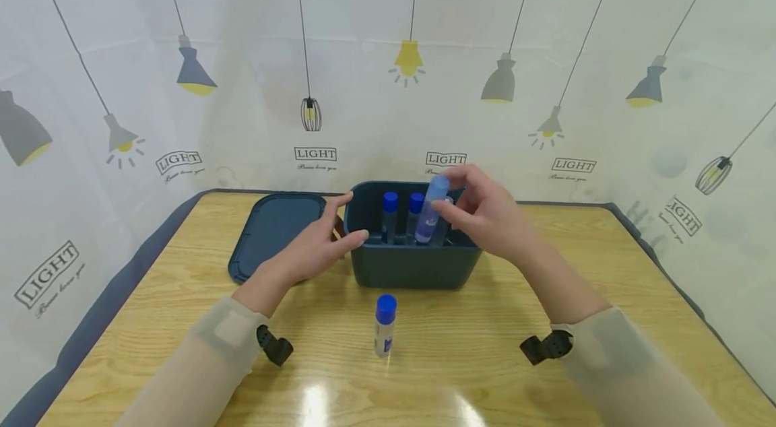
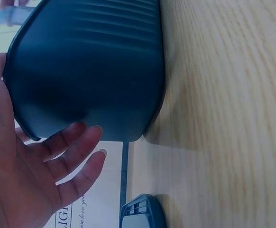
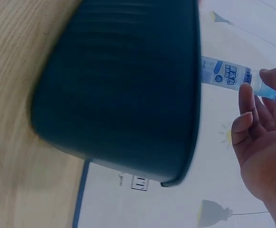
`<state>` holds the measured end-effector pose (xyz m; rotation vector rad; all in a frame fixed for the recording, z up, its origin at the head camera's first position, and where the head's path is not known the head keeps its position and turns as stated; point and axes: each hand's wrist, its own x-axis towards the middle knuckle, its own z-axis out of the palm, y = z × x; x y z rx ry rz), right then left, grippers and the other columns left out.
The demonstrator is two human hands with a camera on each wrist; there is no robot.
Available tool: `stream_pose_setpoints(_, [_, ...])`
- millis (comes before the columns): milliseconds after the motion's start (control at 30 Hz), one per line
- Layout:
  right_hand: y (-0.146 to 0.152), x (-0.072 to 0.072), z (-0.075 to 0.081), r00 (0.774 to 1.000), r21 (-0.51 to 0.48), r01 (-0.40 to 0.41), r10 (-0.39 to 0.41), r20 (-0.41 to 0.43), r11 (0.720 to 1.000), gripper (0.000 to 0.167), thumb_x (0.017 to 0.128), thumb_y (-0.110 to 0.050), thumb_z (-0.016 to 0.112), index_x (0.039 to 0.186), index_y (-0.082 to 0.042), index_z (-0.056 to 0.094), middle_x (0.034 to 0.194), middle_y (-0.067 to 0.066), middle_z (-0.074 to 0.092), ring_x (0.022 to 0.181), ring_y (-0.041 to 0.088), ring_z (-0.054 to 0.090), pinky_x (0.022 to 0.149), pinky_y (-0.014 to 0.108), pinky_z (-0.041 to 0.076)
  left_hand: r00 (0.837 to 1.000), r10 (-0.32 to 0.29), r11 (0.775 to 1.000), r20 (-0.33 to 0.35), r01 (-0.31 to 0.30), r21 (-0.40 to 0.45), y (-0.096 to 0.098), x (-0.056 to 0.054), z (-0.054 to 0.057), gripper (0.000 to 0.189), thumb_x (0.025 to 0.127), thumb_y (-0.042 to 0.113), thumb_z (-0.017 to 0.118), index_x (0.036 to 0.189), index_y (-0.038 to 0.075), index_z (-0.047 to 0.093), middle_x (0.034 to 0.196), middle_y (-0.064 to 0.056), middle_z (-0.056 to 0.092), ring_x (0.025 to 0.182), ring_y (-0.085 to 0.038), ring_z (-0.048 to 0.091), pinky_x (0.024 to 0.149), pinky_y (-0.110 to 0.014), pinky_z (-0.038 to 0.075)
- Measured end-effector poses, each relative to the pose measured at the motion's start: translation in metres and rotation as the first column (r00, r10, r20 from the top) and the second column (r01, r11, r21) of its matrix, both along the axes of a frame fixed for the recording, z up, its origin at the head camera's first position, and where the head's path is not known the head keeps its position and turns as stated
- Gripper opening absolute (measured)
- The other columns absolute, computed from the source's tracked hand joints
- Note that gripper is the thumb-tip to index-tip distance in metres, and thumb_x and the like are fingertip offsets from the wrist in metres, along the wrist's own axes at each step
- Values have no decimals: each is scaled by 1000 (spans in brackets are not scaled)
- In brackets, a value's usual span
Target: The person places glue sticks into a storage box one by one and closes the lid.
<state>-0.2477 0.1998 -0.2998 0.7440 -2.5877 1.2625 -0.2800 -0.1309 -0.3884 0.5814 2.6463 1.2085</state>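
A dark teal storage bin [image 1: 418, 269] stands toward the back of the wooden table. My left hand [image 1: 318, 238] holds its left end, thumb and index finger at the rim corners; the other fingers lie along the outer wall in the left wrist view. My right hand [image 1: 485, 211] pinches a glue stick [image 1: 429, 219] by its light-blue cap. This tube tilts, its lower end inside the bin. Beside it in the bin stand two blue-capped glue sticks, one [image 1: 390, 215] left and another [image 1: 415, 211] closer. A third, pale-topped tube is mostly hidden behind the held glue stick.
One blue-capped glue stick [image 1: 384, 326] stands upright on the table in front of the bin. The dark teal lid [image 1: 273, 232] lies left of the bin, partly under my left hand in the head view. A curtain [image 1: 364, 63] printed with lamps hangs behind.
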Motion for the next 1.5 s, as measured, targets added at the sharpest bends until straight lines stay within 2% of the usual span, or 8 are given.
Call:
stream_pose_setpoints(200, [-13,-17,-18,998,29,-3,1,55,1000,40,105,-21,77,140,-11,61,117,11,72,79,24,68,67,30,55,1000,-13,998,-6,13,-56,-2,-2,7,96,104,73,57,176,34,7,115,-9,69,90,-24,68,82,-41,55])
stream_pose_setpoints(367, [-26,-28,-28,997,82,-9,3,78,997,40,105,-25,77,140,-11,62,125,13,72,81,20,68,69,33,55,999,-26,999,31,27,-45,-5,-2,9,96,104,75,56,176,38,5,114,-14,73,96,-32,73,85,-42,57])
stream_pose_setpoints(500, [-37,-34,-32,996,109,-18,9,88,994,40,105,-27,77,138,-10,64,123,13,74,83,21,72,72,34,56,998,-37,999,43,39,-37,-6,-2,7,97,104,76,55,176,38,4,114,-18,73,98,-35,74,86,-43,58])
stream_pose_setpoints(733, [-51,-38,-35,986,159,-57,30,165,986,40,105,-27,77,139,-12,64,125,10,75,91,23,75,79,36,59,998,-39,999,44,40,-28,-4,-4,4,95,105,73,55,176,37,4,115,-16,72,98,-34,74,89,-45,59])
stream_pose_setpoints(867, [-54,-40,-37,977,227,-74,25,211,971,36,105,-26,77,135,-12,65,126,8,75,104,22,73,93,43,60,998,-41,999,44,42,-24,-4,-5,2,94,106,72,55,176,36,4,116,-15,72,96,-30,73,90,-46,59])
stream_pose_setpoints(1033, [-56,-41,-38,959,253,-88,13,283,963,29,106,-25,75,131,-14,66,128,8,76,120,26,72,108,50,57,998,-39,999,48,40,-16,-4,-6,2,94,106,71,56,176,36,4,115,-14,72,93,-26,71,89,-44,59])
stream_pose_setpoints(1367, [-58,-47,-41,936,257,-95,-2,351,962,24,108,-21,72,131,-15,67,133,8,75,129,27,71,108,50,57,998,-34,999,54,35,-4,-3,-3,2,92,107,68,56,176,35,4,118,-15,72,96,-28,71,89,-44,58])
stream_pose_setpoints(1500, [-58,-46,-41,933,272,-81,-23,359,959,26,108,-23,73,132,-16,66,131,8,76,123,26,73,104,48,58,998,-34,999,54,34,0,-1,-2,3,92,108,67,56,176,35,4,116,-17,72,95,-28,71,89,-43,58])
